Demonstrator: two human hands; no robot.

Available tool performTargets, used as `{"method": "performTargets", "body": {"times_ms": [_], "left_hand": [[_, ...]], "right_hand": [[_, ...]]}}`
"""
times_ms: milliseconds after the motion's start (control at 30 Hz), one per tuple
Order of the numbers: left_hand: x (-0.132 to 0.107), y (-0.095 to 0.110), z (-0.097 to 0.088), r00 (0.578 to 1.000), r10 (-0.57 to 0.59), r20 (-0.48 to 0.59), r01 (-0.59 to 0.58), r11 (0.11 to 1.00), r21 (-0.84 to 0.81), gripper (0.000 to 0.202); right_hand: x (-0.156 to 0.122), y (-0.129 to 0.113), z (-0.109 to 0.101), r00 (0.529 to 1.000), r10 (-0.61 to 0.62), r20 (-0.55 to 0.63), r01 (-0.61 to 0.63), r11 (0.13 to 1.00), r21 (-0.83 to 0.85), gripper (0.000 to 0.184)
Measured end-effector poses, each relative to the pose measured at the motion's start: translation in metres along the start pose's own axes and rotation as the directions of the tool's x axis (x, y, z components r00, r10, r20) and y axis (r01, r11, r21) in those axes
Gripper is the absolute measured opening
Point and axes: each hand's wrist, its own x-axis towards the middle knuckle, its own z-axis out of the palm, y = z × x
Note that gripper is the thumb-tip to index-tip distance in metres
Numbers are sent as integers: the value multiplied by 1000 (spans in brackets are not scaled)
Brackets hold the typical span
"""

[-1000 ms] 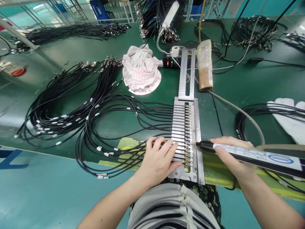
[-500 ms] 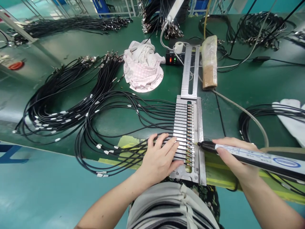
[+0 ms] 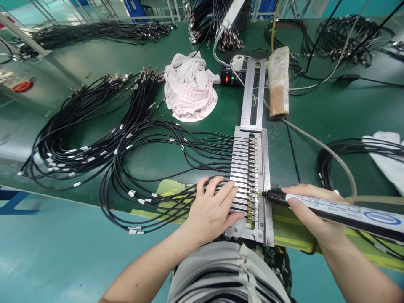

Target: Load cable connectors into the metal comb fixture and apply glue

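My left hand (image 3: 210,208) lies over several black cables (image 3: 179,197), its fingers spread and fingertips on the left edge of a metal fixture (image 3: 264,181). The cables run in from the left and lie side by side in the fixture's slots. Their small metal connectors (image 3: 252,158) form a column along its opening. In my right hand (image 3: 318,214) is what looks like an electric screwdriver (image 3: 334,208), with a black nose and a white label. It is held nearly level, its thin tip pointing left at connectors in the lower half of the column. Contact there is too small to tell.
A large cable bundle (image 3: 72,143) curves across the left of the green table (image 3: 139,160). Behind the fixture are a crumpled pink cloth (image 3: 191,90), a black box with red and green lights (image 3: 229,78) and a wrapped tube (image 3: 279,84). Coiled cables (image 3: 328,160) lie right.
The screwdriver tip has shifted slightly downward along the connector column, with my right hand following. My left hand stays spread in the same place on the cables.
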Motion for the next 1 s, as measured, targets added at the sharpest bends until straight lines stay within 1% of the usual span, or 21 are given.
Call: {"method": "performTargets", "body": {"times_ms": [133,267,367,567,833,1000], "left_hand": [[0,0,0,1000,2,-4,-2,1000,-5,48],[0,0,0,1000,5,-7,-5,1000,-11,48],[0,0,0,1000,7,-16,-8,1000,-11,47],[0,0,1,1000,3,-6,-3,1000,-14,47],[0,-2,0,1000,5,-5,-5,1000,-25,47],[1,-1,1,1000,5,-4,-5,1000,-29,47]], "right_hand": [[0,-3,-1,1000,1,-10,-1,1000,21,9],[1,-4,-2,998,45,-45,-42,997,60,10],[2,-2,-1,996,68,-55,-66,997,40,11],[6,-3,0,998,59,-14,-59,998,-26,9],[7,-2,2,998,56,-14,-56,998,-12,9],[-1,3,0,997,57,-59,-56,998,19,10]]}}
